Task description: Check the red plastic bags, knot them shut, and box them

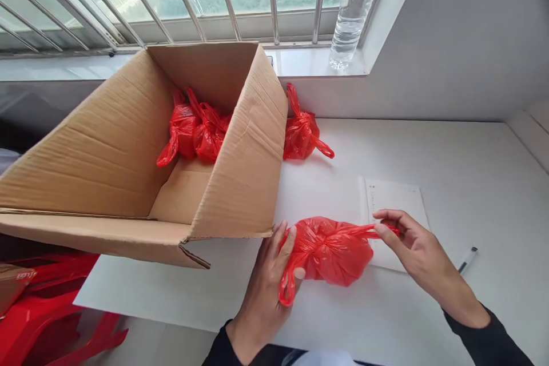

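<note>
A knotted red plastic bag (338, 254) with something bulky inside rests on the white table in front of me. My right hand (414, 251) pinches one of its stretched handles between thumb and fingers. Against the bag's left end lies my left hand (272, 274), fingers extended and thumb apart, with the other handle loop draped across it. Whatever the bag contains is hidden. Just left of that hand stands an open cardboard box (244, 166), where several tied red bags (208, 131) sit at the far end.
Another tied red bag (301, 128) stands against the box's right side. Partly behind my right hand are a white notebook (397, 197) and a pen (467, 260). A clear water bottle (354, 17) is on the sill of the barred window. A red plastic stool (38, 320) shows lower left.
</note>
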`<state>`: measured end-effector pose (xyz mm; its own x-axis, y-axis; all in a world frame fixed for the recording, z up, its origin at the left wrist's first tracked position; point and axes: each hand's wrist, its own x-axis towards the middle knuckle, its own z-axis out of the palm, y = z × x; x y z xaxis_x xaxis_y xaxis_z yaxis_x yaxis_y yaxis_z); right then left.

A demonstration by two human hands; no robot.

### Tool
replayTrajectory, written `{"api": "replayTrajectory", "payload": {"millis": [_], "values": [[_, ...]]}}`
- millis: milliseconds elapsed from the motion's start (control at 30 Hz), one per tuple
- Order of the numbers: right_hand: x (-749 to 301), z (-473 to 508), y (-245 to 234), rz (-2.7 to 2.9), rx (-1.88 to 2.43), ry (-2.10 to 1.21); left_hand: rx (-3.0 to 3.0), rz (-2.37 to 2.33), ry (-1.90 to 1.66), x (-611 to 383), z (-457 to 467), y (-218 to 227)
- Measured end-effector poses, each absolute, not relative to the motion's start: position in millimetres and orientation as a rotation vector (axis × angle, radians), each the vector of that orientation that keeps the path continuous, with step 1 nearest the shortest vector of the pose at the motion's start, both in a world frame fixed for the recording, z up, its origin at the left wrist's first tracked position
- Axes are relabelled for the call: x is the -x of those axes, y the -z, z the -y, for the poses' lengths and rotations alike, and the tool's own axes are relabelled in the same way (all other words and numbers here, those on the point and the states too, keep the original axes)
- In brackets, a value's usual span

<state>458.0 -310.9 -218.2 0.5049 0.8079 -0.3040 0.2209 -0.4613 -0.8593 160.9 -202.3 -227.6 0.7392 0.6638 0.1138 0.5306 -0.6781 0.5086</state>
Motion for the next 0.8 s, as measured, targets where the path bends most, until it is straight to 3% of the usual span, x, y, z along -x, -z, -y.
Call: {"api": "replayTrajectory", "payload": {"millis": [133, 267, 367, 800], "values": [[-421, 298, 221, 0.991, 1.887, -0.933, -2.558, -0.774, -0.350, -190, 205, 234], [-381, 295, 249, 1.297, 1.927, -0.349, -2.622, -0.769, -0.360, -203, 203, 258], [-363, 294, 270, 1.511, 1.916, -0.176, -2.656, -0.774, -0.376, -203, 200, 277], [-361, 289, 310, 1.699, 2.028, -0.091, -2.652, -0.807, -0.362, -206, 197, 298]]}}
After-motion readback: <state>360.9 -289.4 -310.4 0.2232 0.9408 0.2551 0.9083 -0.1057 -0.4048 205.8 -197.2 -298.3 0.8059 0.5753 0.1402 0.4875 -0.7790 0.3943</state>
